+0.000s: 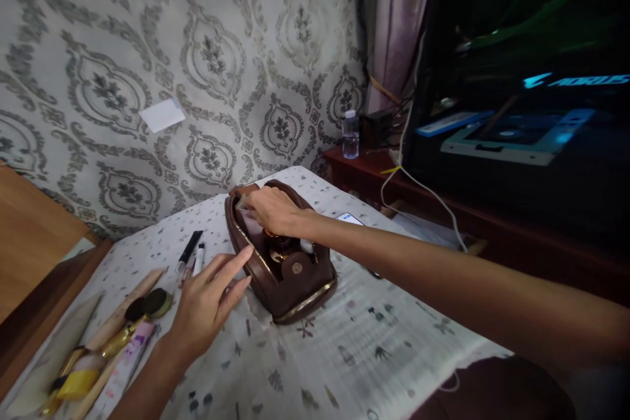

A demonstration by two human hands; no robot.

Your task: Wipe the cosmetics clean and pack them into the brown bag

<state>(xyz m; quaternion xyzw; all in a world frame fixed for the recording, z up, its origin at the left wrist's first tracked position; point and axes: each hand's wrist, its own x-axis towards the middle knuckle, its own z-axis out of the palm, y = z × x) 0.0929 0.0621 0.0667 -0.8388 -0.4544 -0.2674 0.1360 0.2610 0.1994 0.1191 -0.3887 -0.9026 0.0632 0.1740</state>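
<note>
In the head view, the brown bag [308, 285] lies unzipped on the white patterned cloth [344, 354], its mouth facing up. It looks like leather or something similar: probably light to moderate in weight, its walls bending but keeping their shape, its smooth skin perhaps a little slippery. The rim along the zip seems the surest place to take hold, since the soft sides could fold under a pinch. The right hand [275, 211] reaches into the far end, fingers curled down beside a pale piece; whether they grip it I cannot tell. The left hand [209, 298] is loosely spread, fingertips against the bag's near-left side, holding nothing visible. Inside the bag are a round flap [296, 267] with a snap, gold-toned bits and a whitish item [308, 246], mostly in shadow. Left of the bag lie pens [189, 248], a pink-and-white tube [132, 346] and a yellow jar [81, 382], contents unclear. A capped bottle [350, 138] behind holds clear liquid.
</note>
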